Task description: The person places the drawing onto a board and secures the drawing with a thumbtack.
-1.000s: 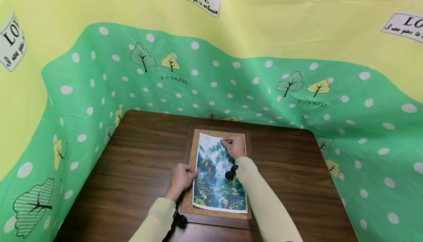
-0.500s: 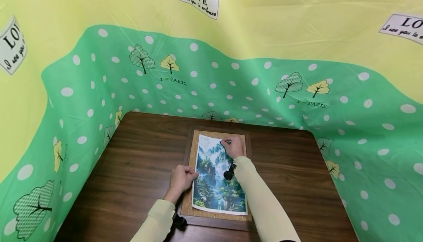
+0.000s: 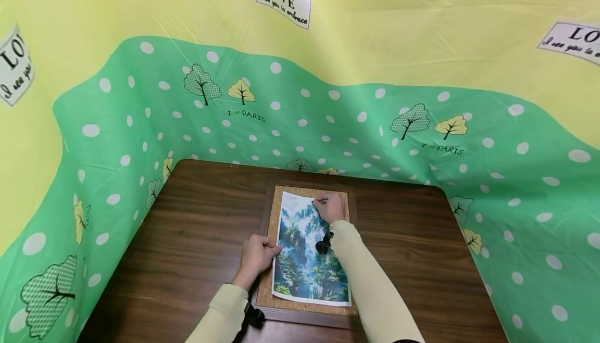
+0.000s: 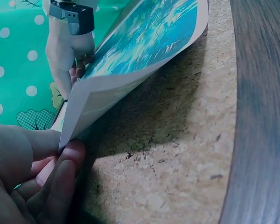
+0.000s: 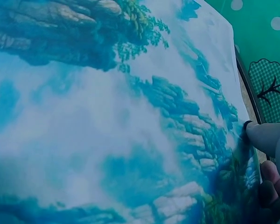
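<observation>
A landscape print with cliffs and a waterfall lies over a cork board in a brown frame. At the print's left edge my left hand pinches the paper between thumb and fingers. The left wrist view shows this edge lifted and bowed, with bare cork beneath it. Near the print's top edge, my right hand holds a small black push pin at its thumb tip. The pin's point is hidden. Curled fingers of that hand sit beside the paper's edge.
The board lies on a dark wooden table. Around the table hangs a green and yellow curtain with dots and trees, right behind its far edge. Each wrist bears a small black camera.
Both hands stay at nearly the same places on the print. The head view has shifted very slightly.
</observation>
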Demonstrator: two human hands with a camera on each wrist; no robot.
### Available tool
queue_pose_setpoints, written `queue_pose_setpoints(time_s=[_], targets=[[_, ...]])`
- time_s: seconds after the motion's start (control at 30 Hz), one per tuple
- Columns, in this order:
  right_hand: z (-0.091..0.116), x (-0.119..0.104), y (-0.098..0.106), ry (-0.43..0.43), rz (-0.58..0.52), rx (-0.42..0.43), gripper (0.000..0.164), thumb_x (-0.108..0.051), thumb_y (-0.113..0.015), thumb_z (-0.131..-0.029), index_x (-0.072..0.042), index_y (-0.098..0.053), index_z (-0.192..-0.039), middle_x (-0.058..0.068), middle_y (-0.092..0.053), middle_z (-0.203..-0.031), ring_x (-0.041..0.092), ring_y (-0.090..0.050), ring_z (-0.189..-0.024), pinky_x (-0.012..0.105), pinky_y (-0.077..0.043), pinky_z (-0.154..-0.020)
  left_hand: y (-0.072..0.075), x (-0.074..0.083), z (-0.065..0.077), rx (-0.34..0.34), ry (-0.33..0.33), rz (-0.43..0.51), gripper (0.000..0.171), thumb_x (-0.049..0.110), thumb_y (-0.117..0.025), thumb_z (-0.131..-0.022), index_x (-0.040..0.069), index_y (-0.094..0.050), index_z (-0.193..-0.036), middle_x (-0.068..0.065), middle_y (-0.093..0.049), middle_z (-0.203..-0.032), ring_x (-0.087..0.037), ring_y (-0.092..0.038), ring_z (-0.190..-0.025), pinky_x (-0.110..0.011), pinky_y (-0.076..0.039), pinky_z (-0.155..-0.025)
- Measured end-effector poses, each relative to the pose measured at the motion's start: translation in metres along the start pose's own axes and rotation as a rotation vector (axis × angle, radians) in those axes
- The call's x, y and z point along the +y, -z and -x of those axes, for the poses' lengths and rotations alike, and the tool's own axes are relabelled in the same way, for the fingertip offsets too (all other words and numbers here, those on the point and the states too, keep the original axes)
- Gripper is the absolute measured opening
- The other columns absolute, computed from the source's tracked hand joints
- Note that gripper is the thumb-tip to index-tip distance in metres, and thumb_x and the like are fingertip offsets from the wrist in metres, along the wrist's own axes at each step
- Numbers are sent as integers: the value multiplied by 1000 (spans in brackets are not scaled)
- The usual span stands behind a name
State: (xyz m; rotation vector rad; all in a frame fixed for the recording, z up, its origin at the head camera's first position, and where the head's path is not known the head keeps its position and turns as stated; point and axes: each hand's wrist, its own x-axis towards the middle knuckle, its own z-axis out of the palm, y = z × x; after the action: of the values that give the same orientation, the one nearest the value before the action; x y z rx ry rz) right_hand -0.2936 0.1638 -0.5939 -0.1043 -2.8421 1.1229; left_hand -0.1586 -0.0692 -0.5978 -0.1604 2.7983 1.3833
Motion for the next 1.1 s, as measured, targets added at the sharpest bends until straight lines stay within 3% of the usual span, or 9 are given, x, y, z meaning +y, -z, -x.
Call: queue_pose_setpoints(time_s=[0.43,0.8,1.1], targets=[[-2,-1,0,-56,-15,-7,11,-25,-76,-90,-16,-82,-88,5,-74,-96,28,-65,-90,50,-52,-84,1,-1,1,-12,-13,21,29,25,-81,-85,17,-70,-60,9,-56,-50,-9,-50,-48,-27,-40,-53],[-5,0,-2,-33,-24,2,10,-25,-76,-90,-16,-82,-89,5,-74,-95,26,-65,-83,48,-54,-77,2,0,-1,1,-22,21,28,25,-81,-85,17,-71,-60,10,-55,-49,-8,-49,-48,-26,-40,-53],[-6,-1,1,-68,-23,-32,9,-25,-77,-90,-18,-82,-87,6,-74,-98,25,-65,-82,47,-54,-79,1,-1,0,-3,-32,25,25,24,-81,-85,18,-72,-62,10,-57,-51,-8,-51,-48,-27,-42,-52]])
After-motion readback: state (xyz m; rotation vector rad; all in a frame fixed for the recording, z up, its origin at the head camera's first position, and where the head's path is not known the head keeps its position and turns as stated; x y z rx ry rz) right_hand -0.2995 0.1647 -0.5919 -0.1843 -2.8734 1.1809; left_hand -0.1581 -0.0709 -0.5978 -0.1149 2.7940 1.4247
